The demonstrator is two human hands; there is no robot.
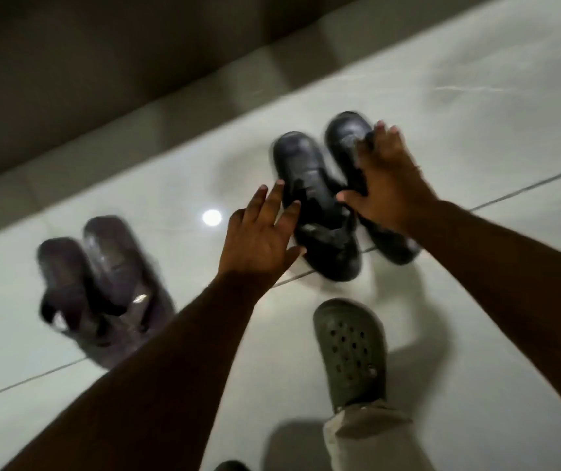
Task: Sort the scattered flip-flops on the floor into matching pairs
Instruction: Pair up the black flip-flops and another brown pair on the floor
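Both hands over the black pair, fingers spread, nothing gripped. My left hand [258, 239] hovers at the edge of the nearer black rubber flip-flop [316, 205]; my right hand [387, 181] lies across the farther black rubber flip-flop [350, 137], contact uncertain because of blur.

Risk: a careless sideways push from either palm would likely skew the two soles apart on the glossy white tile floor [476, 96], which looks slippery.

Black pair: side by side, parallel, thongs toward me, dull and worn. Dark purple-grey flip-flop pair [102, 277] sits well apart to the left, also together. My olive perforated clog [350, 348] stands nearby; stepping forward could knock the pair
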